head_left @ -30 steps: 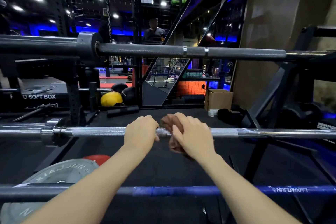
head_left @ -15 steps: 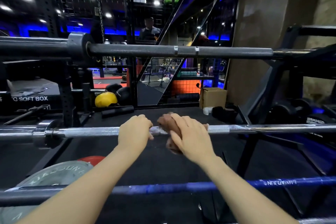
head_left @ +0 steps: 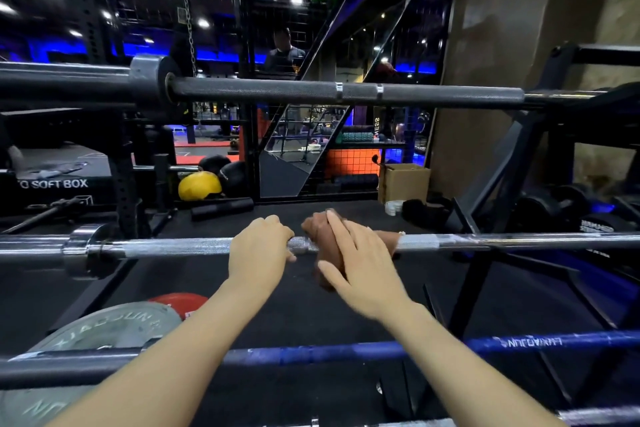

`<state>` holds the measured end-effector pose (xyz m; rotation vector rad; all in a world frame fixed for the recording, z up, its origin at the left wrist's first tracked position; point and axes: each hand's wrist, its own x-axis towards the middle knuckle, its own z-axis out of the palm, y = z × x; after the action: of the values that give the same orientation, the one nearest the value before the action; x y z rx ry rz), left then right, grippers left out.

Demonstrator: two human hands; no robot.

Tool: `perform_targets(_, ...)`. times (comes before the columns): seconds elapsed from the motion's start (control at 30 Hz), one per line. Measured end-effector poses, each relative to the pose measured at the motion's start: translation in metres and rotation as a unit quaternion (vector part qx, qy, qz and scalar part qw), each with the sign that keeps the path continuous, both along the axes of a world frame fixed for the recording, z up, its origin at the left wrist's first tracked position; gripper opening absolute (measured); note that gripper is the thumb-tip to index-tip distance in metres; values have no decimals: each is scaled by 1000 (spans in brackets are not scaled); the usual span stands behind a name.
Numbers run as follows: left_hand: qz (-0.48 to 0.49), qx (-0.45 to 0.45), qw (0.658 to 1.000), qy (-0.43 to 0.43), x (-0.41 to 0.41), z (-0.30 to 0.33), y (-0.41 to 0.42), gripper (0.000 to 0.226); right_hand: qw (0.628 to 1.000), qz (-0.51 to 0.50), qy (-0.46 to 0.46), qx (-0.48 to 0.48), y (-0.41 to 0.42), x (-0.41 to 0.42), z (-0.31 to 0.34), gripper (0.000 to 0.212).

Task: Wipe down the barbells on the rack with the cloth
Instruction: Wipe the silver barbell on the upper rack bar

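Note:
A silver barbell (head_left: pixel 180 247) lies level across the middle of the rack. My left hand (head_left: pixel 258 248) is curled over its knurled shaft. Just to the right, a brown cloth (head_left: pixel 323 229) is wrapped around the same bar, and my right hand (head_left: pixel 360 260) lies over the cloth with the fingers spread and the thumb under it. A black barbell (head_left: pixel 346 92) sits on the rack above. A blue barbell (head_left: pixel 346 352) crosses below, partly hidden by my forearms.
The dark rack frame (head_left: pixel 491 177) rises at the right. A grey weight plate (head_left: pixel 104 326) and a red plate (head_left: pixel 176 300) lie at lower left. Behind are a yellow ball (head_left: pixel 199 185), a cardboard box (head_left: pixel 403 182), a soft box (head_left: pixel 52 172) and a person (head_left: pixel 284 50).
My right hand has loosened on the cloth, its fingers now spread. The cloth and both hands have stayed at about the same spot on the silver barbell.

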<state>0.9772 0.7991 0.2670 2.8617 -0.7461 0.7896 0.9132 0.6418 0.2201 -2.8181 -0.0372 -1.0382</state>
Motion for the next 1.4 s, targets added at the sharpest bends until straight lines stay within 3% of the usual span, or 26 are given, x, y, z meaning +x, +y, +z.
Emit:
perform_targets(0.07,10,-1,1000,5,-1,-1,0,17,997,-5,-29,-69,-13,-2,-4,69)
perform_targets(0.13,11,3,1000,7,-2,-1,-2,19,995,-59,-60,-61,-7,7,1,59)
perform_targets(0.2,4,15,1000,-1,-2,-1,-3,20,989,-139,-25,-47,11,22,19,48)
perform_targets(0.37,-1,16,1000,3,0,1,-1,19,956,-165,149,190,13,53,60,43)
perform_targets(0.4,0,14,1000,4,1,0,0,18,964,-172,132,154,15,50,55,43)
perform_targets(0.5,3,8,1000,-1,0,-1,0,18,988,-145,-51,6,16,22,15,47)
perform_targets(0.57,9,5,1000,-2,-1,-1,0,18,991,-100,-89,-16,12,12,-4,52)
perform_targets(0.63,10,11,1000,-5,-2,-2,-2,19,985,-143,-90,-25,12,21,3,48)
perform_targets(0.7,10,19,1000,-10,-3,-1,-4,19,979,-200,-4,29,22,34,31,43)
perform_targets(0.8,7,16,1000,-3,-4,1,-3,18,956,-193,114,187,22,53,56,43)
perform_targets(0.87,8,15,1000,3,-4,0,-2,15,968,-202,74,129,24,46,48,45)
perform_targets(0.97,13,15,1000,0,-4,1,-2,10,985,-158,-69,14,24,22,4,49)
perform_targets(1.07,13,16,1000,-3,-4,0,-4,12,982,-145,-121,-18,19,23,-7,49)
perform_targets(1.1,14,19,1000,-7,-4,-1,-4,10,979,-169,-116,-11,21,29,3,45)
perform_targets(1.17,18,15,1000,-15,-3,-1,-5,5,978,-205,-13,42,29,41,33,43)
perform_targets(1.27,14,9,1000,-15,-1,0,-3,4,966,-201,79,139,27,53,46,44)
perform_targets(1.4,-3,32,999,-3,-1,1,-1,14,983,-180,-25,-9,13,33,26,41)
